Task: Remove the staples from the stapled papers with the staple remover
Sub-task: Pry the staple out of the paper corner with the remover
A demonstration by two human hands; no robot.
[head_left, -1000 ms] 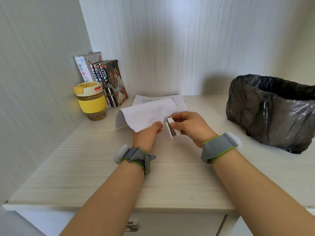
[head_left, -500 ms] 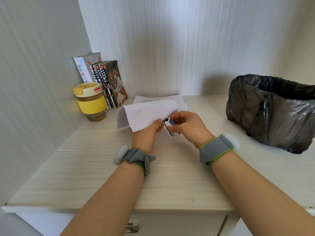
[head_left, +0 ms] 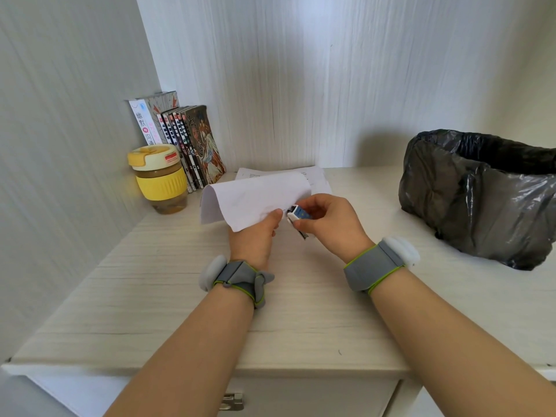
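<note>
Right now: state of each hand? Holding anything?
Left hand: closed, gripping the curled stapled papers at their near corner.
Right hand: closed, pinching the staple remover against that corner.

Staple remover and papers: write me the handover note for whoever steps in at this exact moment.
Left hand: grips the near corner of the curled stapled papers, lifted off the desk.
Right hand: pinches the staple remover, its tip at that held corner.
More sheets lie flat behind. Black bin bag stands to the right.
Done: papers and tool picked up and brought together.
Left: the staple itself is too small to see, so check whether it is out, pull it and discard it.
</note>
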